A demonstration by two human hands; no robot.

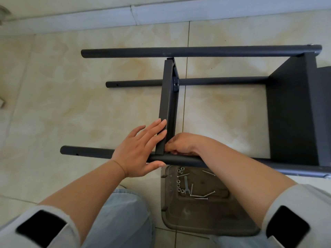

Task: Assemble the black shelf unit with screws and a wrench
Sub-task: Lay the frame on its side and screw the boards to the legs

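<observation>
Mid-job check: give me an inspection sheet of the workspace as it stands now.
Surface: beige tiled floor.
Job's things: black shelf panel stands on edge between the near tube and far tube; end panel at right.
Clutter: tray holding screws, nuts, wrench.
Hands: left hand flat against the panel; right hand curled at the joint, what it holds hidden.
Cables: nothing seen.
Surroundings: white baseboard.
</observation>
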